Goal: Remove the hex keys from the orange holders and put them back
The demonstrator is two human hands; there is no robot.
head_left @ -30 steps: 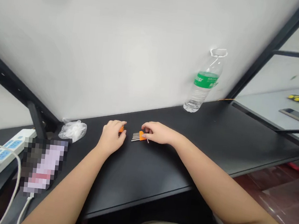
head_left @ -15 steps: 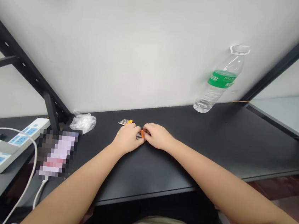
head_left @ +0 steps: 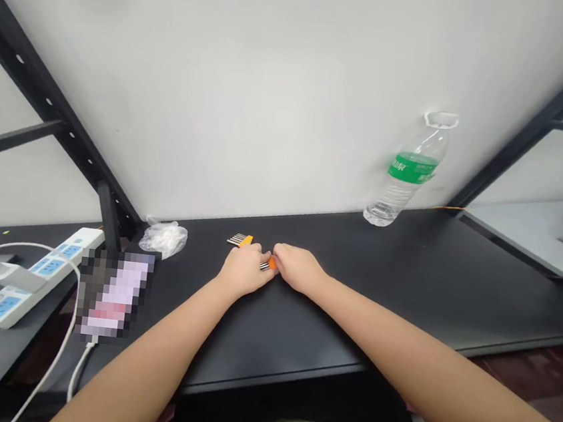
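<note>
My left hand (head_left: 243, 271) and my right hand (head_left: 297, 268) meet at the middle of the black desk (head_left: 353, 299). Between their fingertips sits a small orange holder with a row of thin metal pins (head_left: 268, 264); both hands are closed and pinch it. A second orange holder with metal pins (head_left: 241, 239) lies free on the desk just beyond my left hand.
A crumpled clear plastic bag (head_left: 164, 237) lies at the back left. A water bottle with a green label (head_left: 406, 174) stands by the wall at the back right. White power strips (head_left: 28, 275) with cables and a blurred-out object (head_left: 112, 294) are at the left.
My left hand let go of one orange pin holder, which now lies behind it, and moved right to join my right hand on the other holder. The camera view shifted a little.
</note>
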